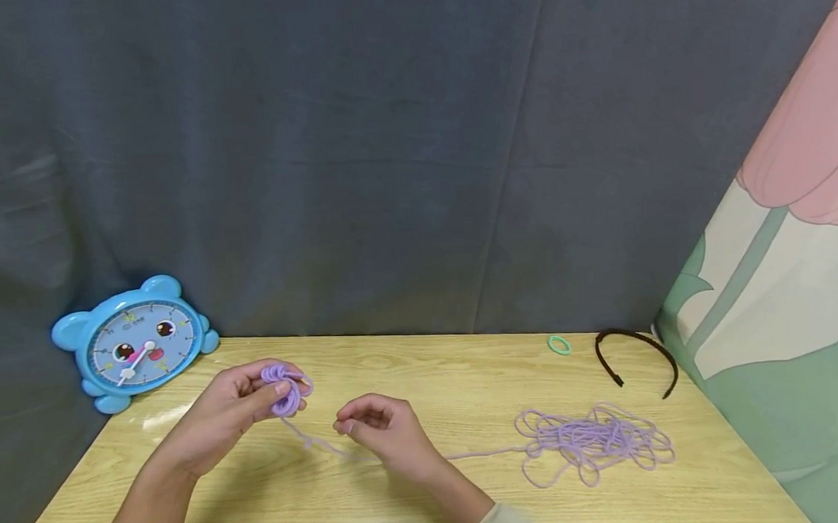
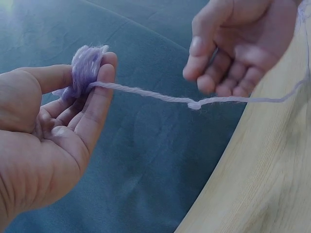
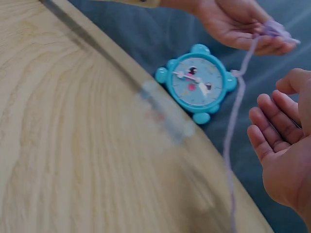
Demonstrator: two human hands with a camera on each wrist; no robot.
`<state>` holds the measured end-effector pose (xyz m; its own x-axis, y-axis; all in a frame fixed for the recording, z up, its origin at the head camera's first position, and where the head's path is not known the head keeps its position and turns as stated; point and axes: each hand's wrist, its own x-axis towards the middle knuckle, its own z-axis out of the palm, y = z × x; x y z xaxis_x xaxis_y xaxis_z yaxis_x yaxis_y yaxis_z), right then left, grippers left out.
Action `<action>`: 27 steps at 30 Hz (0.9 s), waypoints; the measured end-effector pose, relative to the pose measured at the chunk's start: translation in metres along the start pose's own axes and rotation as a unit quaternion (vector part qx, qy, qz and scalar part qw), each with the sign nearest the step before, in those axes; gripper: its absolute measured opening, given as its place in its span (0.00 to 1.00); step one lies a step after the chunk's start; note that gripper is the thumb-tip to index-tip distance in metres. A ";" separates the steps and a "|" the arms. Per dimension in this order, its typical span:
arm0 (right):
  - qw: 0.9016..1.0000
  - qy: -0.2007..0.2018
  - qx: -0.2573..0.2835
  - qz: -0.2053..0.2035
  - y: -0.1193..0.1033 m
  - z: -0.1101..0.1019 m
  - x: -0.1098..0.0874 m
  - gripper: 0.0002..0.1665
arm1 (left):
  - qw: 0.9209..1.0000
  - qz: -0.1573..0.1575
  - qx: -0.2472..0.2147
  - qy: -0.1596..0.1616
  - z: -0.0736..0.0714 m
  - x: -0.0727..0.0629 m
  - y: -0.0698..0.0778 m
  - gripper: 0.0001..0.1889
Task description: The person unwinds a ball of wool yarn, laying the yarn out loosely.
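Between thumb and fingers, my left hand [image 1: 218, 418] pinches a small wound bundle of lilac yarn [image 1: 284, 390]. A single strand [image 2: 146, 92] leaves the bundle and has a small knot [image 2: 194, 104] in it. My right hand [image 1: 391, 434] hovers over the table beside this strand, its fingers loosely bent. In the right wrist view the right hand [image 3: 286, 141] holds nothing, and the strand hangs apart from its fingers. Past the right hand, the strand runs on to a loose tangled heap of the same yarn [image 1: 595, 439] lying on the table.
A blue animal-shaped toy clock [image 1: 145, 344] leans at the table's back left. Toward the back right lie a small green ring-shaped band [image 1: 559, 345] and a dark headband [image 1: 636, 332]. Behind the wooden table [image 1: 395, 356] hangs a dark grey curtain [image 1: 331, 179].
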<state>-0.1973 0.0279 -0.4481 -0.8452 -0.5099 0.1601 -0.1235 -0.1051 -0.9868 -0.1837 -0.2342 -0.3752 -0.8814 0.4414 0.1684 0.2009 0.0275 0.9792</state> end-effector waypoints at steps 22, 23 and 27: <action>0.997 -0.044 -0.054 0.014 -0.018 -0.022 -0.030 0.14 | 1.000 -0.002 0.007 0.023 -0.002 -0.002 0.002 0.12; 0.997 -0.035 -0.068 0.003 -0.021 -0.026 -0.032 0.14 | 1.000 -0.004 0.007 0.025 -0.003 -0.002 0.002 0.12; 0.995 0.002 -0.092 -0.035 -0.031 -0.046 -0.040 0.13 | 0.999 -0.015 0.006 0.036 -0.003 -0.001 0.003 0.13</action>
<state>-0.1832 0.0906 -0.4248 -0.8335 -0.5028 0.2289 -0.2754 0.0190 -0.9611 -0.1838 -0.2373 -0.3724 -0.9158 0.3738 0.1470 0.1784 0.0508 0.9826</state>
